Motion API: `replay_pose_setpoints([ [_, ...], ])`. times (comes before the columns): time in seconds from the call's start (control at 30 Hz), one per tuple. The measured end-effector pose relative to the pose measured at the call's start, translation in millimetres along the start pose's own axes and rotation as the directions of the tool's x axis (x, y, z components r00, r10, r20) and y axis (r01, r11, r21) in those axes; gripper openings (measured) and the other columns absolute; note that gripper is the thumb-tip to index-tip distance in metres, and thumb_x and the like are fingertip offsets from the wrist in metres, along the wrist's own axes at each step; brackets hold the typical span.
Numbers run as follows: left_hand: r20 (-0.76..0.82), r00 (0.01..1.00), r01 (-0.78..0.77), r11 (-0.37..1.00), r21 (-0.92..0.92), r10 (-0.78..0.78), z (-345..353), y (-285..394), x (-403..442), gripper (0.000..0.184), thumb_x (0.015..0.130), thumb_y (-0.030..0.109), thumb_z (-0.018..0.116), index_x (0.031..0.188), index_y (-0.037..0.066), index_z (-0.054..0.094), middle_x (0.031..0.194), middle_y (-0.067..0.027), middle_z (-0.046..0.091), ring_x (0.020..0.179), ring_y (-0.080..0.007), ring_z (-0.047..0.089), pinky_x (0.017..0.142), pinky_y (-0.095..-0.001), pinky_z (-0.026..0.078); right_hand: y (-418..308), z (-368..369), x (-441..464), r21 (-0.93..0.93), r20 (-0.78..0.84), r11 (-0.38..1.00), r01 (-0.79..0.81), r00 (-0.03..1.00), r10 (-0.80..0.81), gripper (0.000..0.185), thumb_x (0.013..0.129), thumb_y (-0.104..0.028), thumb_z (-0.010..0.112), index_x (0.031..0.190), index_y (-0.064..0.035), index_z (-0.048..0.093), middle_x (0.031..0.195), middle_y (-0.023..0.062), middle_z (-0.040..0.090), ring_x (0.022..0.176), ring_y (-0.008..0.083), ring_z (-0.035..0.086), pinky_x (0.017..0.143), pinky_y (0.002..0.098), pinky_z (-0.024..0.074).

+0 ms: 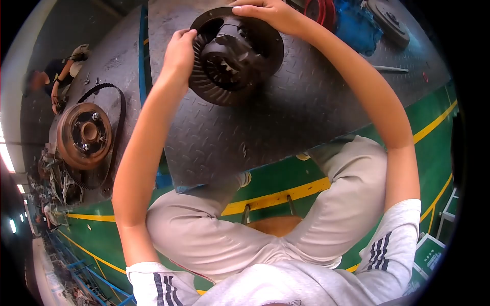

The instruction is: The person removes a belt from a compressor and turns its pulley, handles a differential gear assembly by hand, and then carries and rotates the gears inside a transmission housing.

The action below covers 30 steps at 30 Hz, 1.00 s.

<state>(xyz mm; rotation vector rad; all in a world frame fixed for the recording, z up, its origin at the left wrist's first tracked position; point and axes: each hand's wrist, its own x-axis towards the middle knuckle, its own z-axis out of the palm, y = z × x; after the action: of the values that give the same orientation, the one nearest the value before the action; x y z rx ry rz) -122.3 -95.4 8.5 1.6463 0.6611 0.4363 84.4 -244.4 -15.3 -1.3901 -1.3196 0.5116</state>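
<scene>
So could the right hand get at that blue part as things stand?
Probably, yes, but the right hand would first have to leave the dark gear. The blue part looks close, on the same table, though the red ring sits between, so it might have to go around.

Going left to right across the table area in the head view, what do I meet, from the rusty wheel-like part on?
Rusty wheel-like part → left hand → dark gear assembly → red round part → blue part → grey round part → small red ring.
</scene>
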Motion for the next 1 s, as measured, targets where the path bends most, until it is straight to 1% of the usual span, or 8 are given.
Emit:
replay_pose_setpoints([
  [0.17, -0.157, 0.983, -0.058, 0.967, 0.248, 0.099, 15.2, -30.3, -10.1, 0.056, 0.104, 0.039, 0.051, 0.142, -0.001, 0.049, 0.142, -0.0252, 0.055, 0.136, -0.0386, 0.046, 0.113, -0.0475, 0.037, 11.5, 3.2, -6.3, -0.195, -0.127, 0.965, 0.178, 0.971, -0.204, 0.036, 0.103, -0.031, 0.067, 0.11, 0.0034, 0.077, 0.102, -0.0005, 0.073, 0.093, 0.0082, 0.062, 0.085, 0.0271, 0.0519],
  [0.23, -0.215, 0.947, -0.124, 0.888, 0.444, 0.24, 25.3, -19.9, -32.5, 0.058, 0.104, 0.039, 0.049, 0.145, -0.001, 0.044, 0.15, -0.025, 0.047, 0.142, -0.0401, 0.038, 0.118, -0.0519, 0.027, 19.0, 12.2, -3.1, 0.181, -0.225, 0.973, -0.142, 0.957, 0.182, 0.038, 0.104, -0.034, 0.067, 0.108, 0.0023, 0.078, 0.096, -0.0025, 0.074, 0.089, 0.0073, 0.062, 0.083, 0.0264, 0.0517],
  [0.27, -0.206, 0.947, -0.121, 0.87, 0.477, 0.245, 25.6, -21.8, -33.5, 0.059, 0.104, 0.041, 0.047, 0.146, 0.0, 0.042, 0.152, -0.0239, 0.044, 0.143, -0.0406, 0.037, 0.119, -0.0546, 0.022, 14.6, 11.2, -1.3, 0.057, -0.22, 0.984, -0.167, 0.96, 0.176, 0.039, 0.104, -0.035, 0.066, 0.11, 0.0014, 0.078, 0.095, -0.0034, 0.075, 0.089, 0.0069, 0.062, 0.083, 0.0264, 0.0515],
  [0.6, -0.198, 0.95, -0.164, 0.925, 0.343, 0.242, -4.5, -47.4, -69.4, 0.057, 0.11, 0.049, 0.036, 0.14, 0.0, 0.043, 0.14, -0.0272, 0.049, 0.136, -0.042, 0.042, 0.117, -0.0524, 0.027, -57.9, 47.5, -16.5, -0.215, -0.047, 0.976, -0.032, 0.999, 0.022, 0.041, 0.105, -0.036, 0.062, 0.115, 0.001, 0.076, 0.097, 0.0052, 0.077, 0.094, 0.0094, 0.063, 0.086, 0.0296, 0.0507],
  [0.63, -0.19, 0.952, -0.168, 0.929, 0.33, 0.239, -4.4, -47.0, -77.5, 0.057, 0.111, 0.049, 0.037, 0.138, -0.001, 0.043, 0.137, -0.0286, 0.049, 0.133, -0.0425, 0.043, 0.115, -0.0524, 0.029, -49.7, 55.7, -20.8, -0.321, -0.077, 0.946, 0.053, 0.994, -0.082, 0.057, 0.098, -0.056, 0.064, 0.115, -0.0035, 0.078, 0.109, 0.0209, 0.076, 0.1, 0.0324, 0.073, 0.092, 0.0387, 0.0557],
  [0.77, 0.008, 0.918, -0.37, 0.848, 0.38, 0.397, -30.9, -57.3, -107.9, 0.056, 0.111, 0.046, 0.039, 0.139, -0.002, 0.04, 0.136, -0.0242, 0.047, 0.124, -0.036, 0.048, 0.112, -0.0431, 0.034, -63.4, 88.9, -36.2, -0.457, -0.016, 0.787, 0.414, 0.881, -0.473, 0.039, 0.095, -0.042, 0.07, 0.1, -0.0051, 0.081, 0.089, 0.019, 0.075, 0.084, 0.0373, 0.072, 0.08, 0.0423, 0.0551],
  [0.83, 0.112, 0.821, -0.566, 0.771, 0.293, 0.56, -40.5, -52.6, -115.4, 0.058, 0.106, 0.041, 0.05, 0.145, -0.002, 0.039, 0.143, -0.0223, 0.045, 0.132, -0.033, 0.045, 0.116, -0.0407, 0.032, -80.5, 90.0, -40.1, -0.572, 0.095, 0.772, 0.278, 0.957, -0.275, 0.03, 0.102, -0.029, 0.065, 0.109, -0.0041, 0.08, 0.104, 0.0168, 0.076, 0.099, 0.029, 0.073, 0.09, 0.0356, 0.0577],
  [1.0, 0.241, 0.73, -0.683, 0.667, 0.298, 0.639, -43.9, -28.2, -116.5, 0.07, 0.095, 0.034, 0.069, 0.148, -0.003, 0.04, 0.146, -0.0213, 0.044, 0.136, -0.0329, 0.044, 0.117, -0.0411, 0.032, -74.3, 90.9, -37.3, -0.461, 0.02, 0.836, 0.297, 0.945, -0.325, 0.037, 0.103, -0.037, 0.06, 0.106, -0.0047, 0.079, 0.103, 0.0192, 0.074, 0.096, 0.0318, 0.072, 0.085, 0.0377, 0.055],
])
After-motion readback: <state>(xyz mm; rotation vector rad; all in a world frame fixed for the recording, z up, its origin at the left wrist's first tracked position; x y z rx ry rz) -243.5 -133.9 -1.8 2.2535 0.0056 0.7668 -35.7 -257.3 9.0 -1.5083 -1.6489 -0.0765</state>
